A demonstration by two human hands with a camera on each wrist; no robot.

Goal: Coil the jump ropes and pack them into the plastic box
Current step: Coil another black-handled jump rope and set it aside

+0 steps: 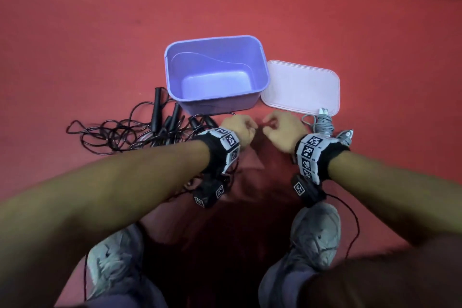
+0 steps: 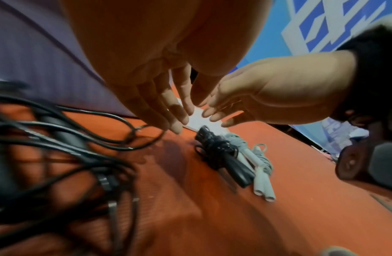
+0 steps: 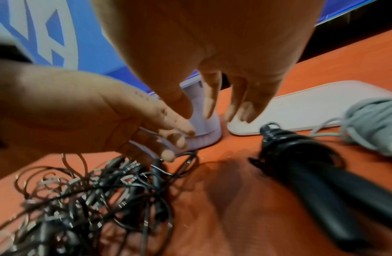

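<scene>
The empty purple plastic box (image 1: 172, 77) stands open on the red floor, its pale lid (image 1: 302, 87) flat to its right. Left of the box lies a loose tangle of black jump ropes (image 1: 120, 132) with several black handles. A coiled grey rope (image 1: 323, 125) rests at the lid's near edge; beside it lies a coiled black rope (image 2: 221, 155), hidden under my right wrist in the head view. My left hand (image 1: 246, 130) and right hand (image 1: 272, 130) hover close together just in front of the box. Their fingers hang relaxed in the wrist views and hold nothing.
My two grey shoes (image 1: 317, 232) (image 1: 115, 257) stand on the floor below my arms. A thin dark cable (image 1: 355, 227) trails from my right wrist device. A blue and white banner (image 2: 322, 26) stands behind the box.
</scene>
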